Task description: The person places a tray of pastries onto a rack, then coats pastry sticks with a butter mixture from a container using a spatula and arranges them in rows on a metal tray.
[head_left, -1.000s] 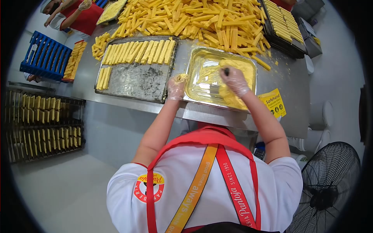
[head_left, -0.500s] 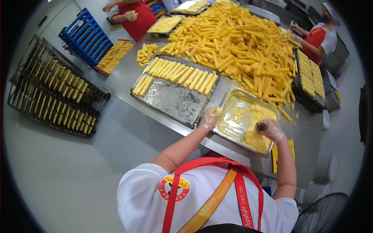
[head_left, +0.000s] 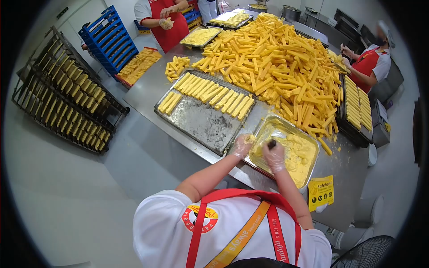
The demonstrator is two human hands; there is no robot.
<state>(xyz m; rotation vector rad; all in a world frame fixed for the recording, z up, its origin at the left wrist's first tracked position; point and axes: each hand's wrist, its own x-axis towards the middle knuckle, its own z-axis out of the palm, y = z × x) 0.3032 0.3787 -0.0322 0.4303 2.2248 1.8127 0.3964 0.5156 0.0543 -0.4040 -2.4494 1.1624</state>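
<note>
Left hand: in a clear plastic glove, the left hand (head_left: pixel 242 145) has its fingers curled in at the near-left edge of the metal pan (head_left: pixel 258 157), yellow smears on them; cannot tell whether they grip anything.
Right hand: also gloved, the right hand (head_left: pixel 274 156) is closed around the dark handle (head_left: pixel 271 144) of a tool, over the pan; the tool's far end cannot be made out.
Pan: on the table (head_left: pixel 344 187) in front of the person, with yellow spread (head_left: pixel 297 154) thick along its right side and thinner to the left.
Dark tray: just left of the pan, the dark tray (head_left: pixel 196 120) carries a long row of coated sticks (head_left: pixel 214 94) along its far side and a short group (head_left: pixel 170 102) at its left corner.
Stick pile: a large heap of bare yellow sticks (head_left: pixel 286 71) lies beyond the pan and tray.
Packet: a yellow packet (head_left: pixel 321 193) lies near the pan's right corner.
Right side: stacked trays (head_left: pixel 359 138) with sticks in two rows on top.
Co-workers: one person in a red apron (head_left: pixel 167 29) at the far left, another (head_left: pixel 373 62) at the right.
Floor: blue crates (head_left: pixel 109 40) and a loaded rack (head_left: pixel 67 96) at the left, a fan (head_left: pixel 368 250) at the near right.
</note>
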